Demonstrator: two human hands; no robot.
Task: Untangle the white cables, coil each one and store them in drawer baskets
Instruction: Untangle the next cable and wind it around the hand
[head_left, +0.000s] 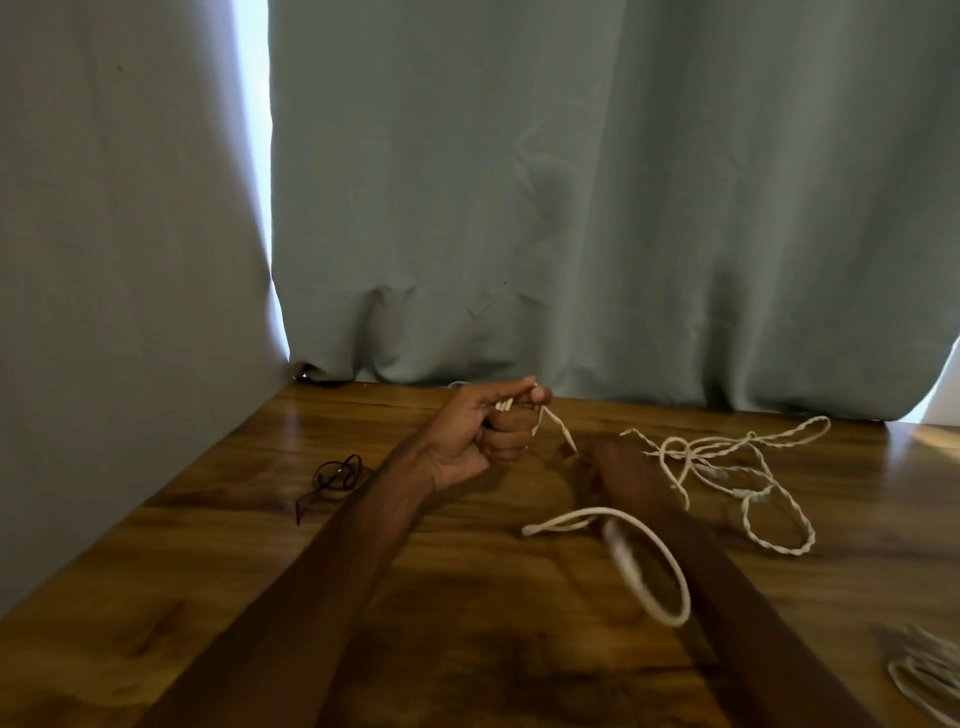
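- Closest to me are my two bare arms, held out over the worktop (260, 597) so I can work one cable up in the air, away from the mess.
- Behind it all hangs a big soft curtain (623, 208), grey-blue and wrinkly, with bright light at its gaps.
- The worktop is shiny brown wood with dark swirls.
- The tangle of white cables (727, 462) lies on the wood to my right. It is twisty like rope, and its loops cross each other. I think it is not sorted yet.
- One white cable (666, 558) makes a round loop at my right forearm. I cannot tell if it goes round the arm.
- A white bunch (924, 686) sits near me at the right edge, too blurry to read.
- A thin dark cord (335, 478) lies well apart on my left.
- My left hand (478, 436) is clenched on a few turns of the white cable, thumb on top, to stop them slipping.
- My right hand (610, 454) is dark and blurry, so I cannot tell its grip.
- No drawer baskets show.
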